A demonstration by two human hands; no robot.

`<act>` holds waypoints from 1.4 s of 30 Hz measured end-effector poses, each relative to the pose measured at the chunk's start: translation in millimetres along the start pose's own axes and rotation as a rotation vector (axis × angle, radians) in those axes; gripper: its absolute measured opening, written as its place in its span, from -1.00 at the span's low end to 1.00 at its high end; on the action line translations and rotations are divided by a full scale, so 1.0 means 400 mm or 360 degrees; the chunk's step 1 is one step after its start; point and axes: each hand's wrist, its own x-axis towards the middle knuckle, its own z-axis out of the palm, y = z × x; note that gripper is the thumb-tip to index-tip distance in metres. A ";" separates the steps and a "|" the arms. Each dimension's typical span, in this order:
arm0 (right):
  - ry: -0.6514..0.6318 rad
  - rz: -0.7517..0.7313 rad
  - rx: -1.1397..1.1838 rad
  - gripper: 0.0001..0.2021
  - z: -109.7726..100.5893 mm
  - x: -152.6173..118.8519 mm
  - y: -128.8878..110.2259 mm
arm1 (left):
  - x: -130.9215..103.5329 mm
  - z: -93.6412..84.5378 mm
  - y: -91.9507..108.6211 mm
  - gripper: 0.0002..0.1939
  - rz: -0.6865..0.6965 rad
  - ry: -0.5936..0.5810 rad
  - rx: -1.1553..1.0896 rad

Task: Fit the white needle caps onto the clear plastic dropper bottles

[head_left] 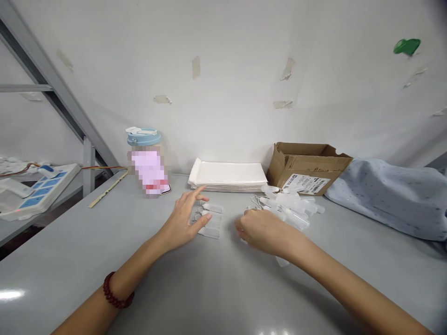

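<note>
Several small clear plastic tubes (211, 224) lie side by side in a short column on the grey table. My left hand (184, 217) rests over their left ends, its thumb and fingers spread apart. To the right, my right hand (256, 229) is curled with its fingers pressed together, low over the table; what it holds, if anything, is hidden beneath it. Just behind and right of that hand is a loose pile of translucent tubes (291, 207) with thin wire-like ends. One more tube (282, 261) pokes out from below my right wrist.
A stack of white padded envelopes (228, 174) lies against the wall. An open cardboard box (309, 165) and a pale blue cloth (387, 195) are at the right. A blue-lidded cup (144, 137), a thin stick (108, 188) and a white device (44, 186) are at the left.
</note>
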 end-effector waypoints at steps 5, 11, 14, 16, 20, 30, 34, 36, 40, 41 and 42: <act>0.0104 0.0037 0.0032 -0.85 0.031 0.028 0.019 | 0.000 -0.005 0.003 -0.38 0.0017 0.0038 -0.0010; 0.0316 0.0023 0.0327 -0.84 0.018 0.029 0.067 | -0.004 -0.007 0.014 -0.44 -0.0021 0.0127 -0.0065; 0.0417 -0.0099 0.0574 -0.88 0.004 0.020 0.084 | -0.008 -0.006 0.024 -0.52 0.0051 0.0147 -0.0028; 0.0457 -0.0228 0.0788 -0.91 0.002 0.018 0.089 | -0.010 -0.005 0.033 -0.56 0.0140 0.0161 -0.0004; 0.0379 -0.0367 0.1034 -0.91 0.005 0.020 0.085 | -0.015 -0.002 0.047 -0.62 0.0307 0.0213 0.0007; 0.0327 -0.0433 0.1047 -0.93 0.012 0.019 0.081 | -0.010 0.002 0.042 -0.83 0.0386 0.0302 -0.0024; 0.0343 -0.0434 0.1018 -0.93 0.014 0.018 0.076 | -0.012 -0.001 0.050 -0.84 0.0407 0.0303 -0.0076; 0.0355 -0.0420 0.0997 -0.93 0.015 0.016 0.074 | -0.012 -0.004 0.055 -0.84 0.0410 0.0313 -0.0091; 0.0383 -0.0391 0.0960 -0.94 0.014 0.015 0.068 | -0.013 -0.009 0.060 -0.85 0.0407 0.0320 -0.0126; 0.0390 -0.0379 0.0953 -0.94 0.014 0.015 0.066 | -0.013 -0.010 0.061 -0.84 0.0405 0.0312 -0.0133; 0.0396 -0.0369 0.0947 -0.94 0.013 0.015 0.063 | -0.013 -0.011 0.062 -0.84 0.0402 0.0298 -0.0137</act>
